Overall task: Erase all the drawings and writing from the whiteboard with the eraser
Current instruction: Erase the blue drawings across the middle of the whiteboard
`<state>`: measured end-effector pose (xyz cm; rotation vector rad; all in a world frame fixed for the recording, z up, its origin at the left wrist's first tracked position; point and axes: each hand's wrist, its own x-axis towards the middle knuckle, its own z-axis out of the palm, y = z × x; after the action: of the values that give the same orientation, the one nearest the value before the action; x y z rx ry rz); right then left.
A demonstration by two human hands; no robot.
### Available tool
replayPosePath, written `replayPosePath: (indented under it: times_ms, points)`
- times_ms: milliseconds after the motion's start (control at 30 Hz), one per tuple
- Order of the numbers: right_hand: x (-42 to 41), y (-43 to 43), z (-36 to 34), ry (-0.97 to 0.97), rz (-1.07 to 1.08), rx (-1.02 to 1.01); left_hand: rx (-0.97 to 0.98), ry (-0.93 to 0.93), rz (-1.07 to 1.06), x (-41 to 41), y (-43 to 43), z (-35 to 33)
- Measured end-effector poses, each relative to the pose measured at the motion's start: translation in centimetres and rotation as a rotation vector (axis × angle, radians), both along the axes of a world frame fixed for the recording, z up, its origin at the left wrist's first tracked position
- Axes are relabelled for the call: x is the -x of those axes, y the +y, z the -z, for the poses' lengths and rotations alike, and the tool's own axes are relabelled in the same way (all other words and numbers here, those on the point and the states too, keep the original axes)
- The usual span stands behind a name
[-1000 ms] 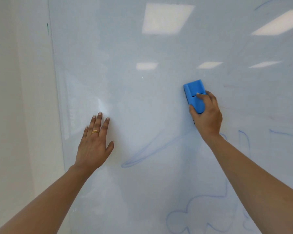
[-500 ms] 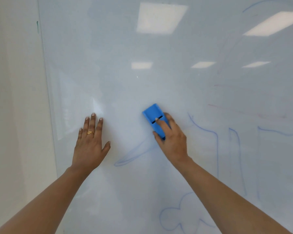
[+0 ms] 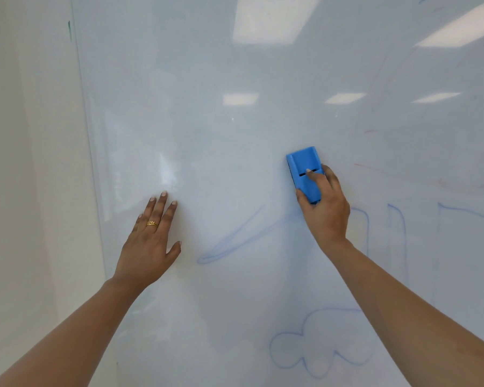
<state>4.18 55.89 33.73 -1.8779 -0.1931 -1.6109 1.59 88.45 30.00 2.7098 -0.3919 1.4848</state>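
The glossy whiteboard fills most of the view. My right hand presses a blue eraser flat against it, right of centre. Below and left of the eraser runs a long thin blue loop. Blue upright strokes stand right of my wrist, and a blue cloud outline sits low on the board. Faint red smears show at the right. My left hand, with a gold ring, rests flat on the board with fingers spread.
The board's left edge meets a plain cream wall. Ceiling lights reflect in the upper board surface. A short green mark sits near the top left edge.
My right hand swept the eraser down and left across the board, then back up and right. The blue stroke right of the loop is now wiped shorter. My left hand stayed planted.
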Motion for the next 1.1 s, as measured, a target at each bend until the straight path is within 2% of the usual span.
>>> replayPosePath:
  times_ms: [167,533,700,867,1000,1100]
  points:
    - [0.2,3.3,2.4,-0.052,-0.053,0.116,-0.007,0.012,0.006,0.4,0.8,0.9]
    - [0.5,11.8,9.5,-0.185,-0.151,0.765,-0.013,0.073,0.041,0.9,2.1,3.1]
    - [0.6,12.3,11.5,-0.174,-0.185,0.948,-0.027,0.063,0.033,1.0,2.2,3.9]
    - [0.5,10.3,10.4,-0.214,-0.151,0.95,0.007,0.086,0.028,1.2,2.0,4.3]
    - [0.4,8.1,8.4,-0.225,-0.116,0.814,0.021,0.097,0.027,1.4,1.9,4.4]
    - [0.5,7.0,7.1,-0.158,-0.077,0.66,0.025,0.096,0.02,1.5,1.9,4.5]
